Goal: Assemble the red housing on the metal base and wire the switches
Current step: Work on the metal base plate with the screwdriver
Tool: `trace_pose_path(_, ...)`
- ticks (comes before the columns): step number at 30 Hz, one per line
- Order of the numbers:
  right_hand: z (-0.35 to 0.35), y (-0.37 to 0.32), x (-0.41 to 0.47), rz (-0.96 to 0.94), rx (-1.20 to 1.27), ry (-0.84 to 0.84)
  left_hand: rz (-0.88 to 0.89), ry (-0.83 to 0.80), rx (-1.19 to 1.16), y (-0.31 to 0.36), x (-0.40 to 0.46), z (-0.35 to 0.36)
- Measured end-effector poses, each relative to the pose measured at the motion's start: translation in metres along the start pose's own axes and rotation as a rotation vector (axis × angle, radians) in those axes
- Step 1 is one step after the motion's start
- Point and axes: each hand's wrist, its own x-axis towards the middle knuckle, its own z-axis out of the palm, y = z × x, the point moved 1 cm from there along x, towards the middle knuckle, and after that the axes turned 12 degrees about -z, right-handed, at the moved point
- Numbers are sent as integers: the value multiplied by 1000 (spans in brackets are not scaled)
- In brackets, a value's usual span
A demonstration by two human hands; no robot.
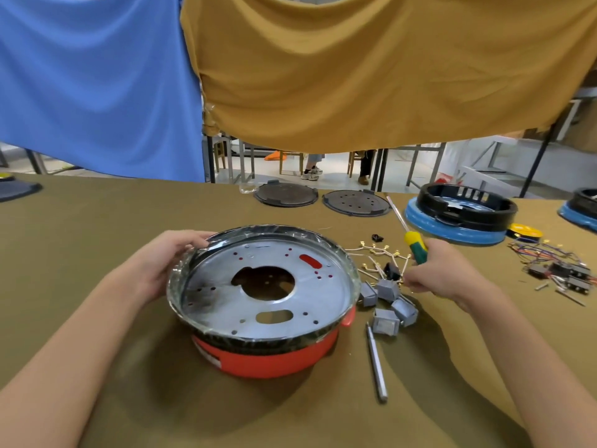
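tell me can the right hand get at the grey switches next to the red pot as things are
Probably yes. The right hand hovers just above the grey switches, with nothing lying between them. But its grip is taken up by the screwdriver, so picking a switch up would likely mean setting that down first.

Both bare forearms reach forward from the lower corners. The left hand (168, 263) curls over the far-left rim of the metal base (268, 286), fingers (193, 241) draped on its edge. The right hand (442, 270), to the right of the base, is closed around a screwdriver (415, 242), wrist bent inward.
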Motion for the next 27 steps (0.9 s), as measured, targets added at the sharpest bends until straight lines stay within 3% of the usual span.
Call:
trace_pose_path(3, 6, -13, -7, -131, 224, 77, -50, 22, 115, 0, -3, -5)
trace_pose_path(8, 18, -37, -18, -298, 482, 69, -39, 130, 265, 6, -6, -15)
trace_pose_path(12, 20, -42, -18, -258, 789, 116, 8, 64, 159, 10, -9, -12)
trace_pose_path(18, 25, -43, -16, -153, 1115, 74, 52, -127, 256, 8, -12, 21)
trace_pose_path(23, 35, -45, -15, -136, 1134, 72, 127, -106, 494, 3, -18, 37)
trace_pose_path(27, 38, -47, -18, -143, 1085, 53, -59, -135, 731, 12, -37, 3)
